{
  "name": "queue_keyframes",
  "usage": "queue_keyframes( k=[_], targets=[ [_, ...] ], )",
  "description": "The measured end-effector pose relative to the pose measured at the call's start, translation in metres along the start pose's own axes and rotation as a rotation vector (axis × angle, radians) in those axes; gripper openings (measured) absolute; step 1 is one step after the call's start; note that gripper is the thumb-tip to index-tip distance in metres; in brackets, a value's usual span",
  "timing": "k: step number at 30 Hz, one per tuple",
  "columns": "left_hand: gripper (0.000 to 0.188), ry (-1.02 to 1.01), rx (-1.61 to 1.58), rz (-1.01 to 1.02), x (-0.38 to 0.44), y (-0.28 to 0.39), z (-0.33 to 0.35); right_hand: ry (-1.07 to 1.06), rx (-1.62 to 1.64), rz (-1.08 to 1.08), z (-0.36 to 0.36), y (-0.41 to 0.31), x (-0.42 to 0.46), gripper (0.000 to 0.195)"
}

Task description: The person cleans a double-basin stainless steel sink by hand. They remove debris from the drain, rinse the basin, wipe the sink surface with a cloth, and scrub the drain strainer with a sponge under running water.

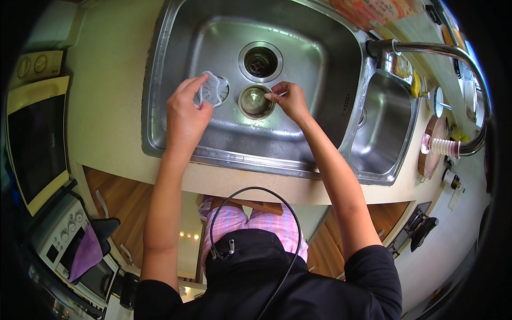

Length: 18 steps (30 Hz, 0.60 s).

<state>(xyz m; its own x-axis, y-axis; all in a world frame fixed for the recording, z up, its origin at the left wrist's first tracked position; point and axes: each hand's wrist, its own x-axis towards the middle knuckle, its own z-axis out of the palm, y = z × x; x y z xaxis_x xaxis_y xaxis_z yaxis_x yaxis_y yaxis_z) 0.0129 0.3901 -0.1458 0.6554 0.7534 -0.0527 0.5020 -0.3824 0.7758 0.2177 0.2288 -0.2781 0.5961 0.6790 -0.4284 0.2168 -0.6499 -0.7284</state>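
Over the left part of a stainless steel sink basin, my left hand holds a thin white mesh or cloth piece between thumb and fingers. Behind that piece lies a round metal drain part, partly covered by it. My right hand pinches the right rim of a small round metal cup, which appears to be a strainer basket, on the basin floor. Just beyond the cup is the open drain hole.
A curved chrome faucet stands at the right, beside a smaller sink basin. A round wooden board leans near the wall. A printed plastic package lies behind the sink. The beige countertop runs along the left.
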Motion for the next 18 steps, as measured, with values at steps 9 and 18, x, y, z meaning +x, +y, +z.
queue_keyframes(
  k=[9, 18],
  targets=[
    [0.048, -0.013, 0.011, -0.044, 0.000, 0.002, -0.002, -0.037, -0.126, 0.047, -0.003, 0.001, 0.000, 0.028],
    [0.050, -0.014, -0.017, -0.073, 0.000, 0.002, -0.004, -0.217, 0.095, 0.164, -0.002, 0.013, -0.013, 0.018]
  ],
)
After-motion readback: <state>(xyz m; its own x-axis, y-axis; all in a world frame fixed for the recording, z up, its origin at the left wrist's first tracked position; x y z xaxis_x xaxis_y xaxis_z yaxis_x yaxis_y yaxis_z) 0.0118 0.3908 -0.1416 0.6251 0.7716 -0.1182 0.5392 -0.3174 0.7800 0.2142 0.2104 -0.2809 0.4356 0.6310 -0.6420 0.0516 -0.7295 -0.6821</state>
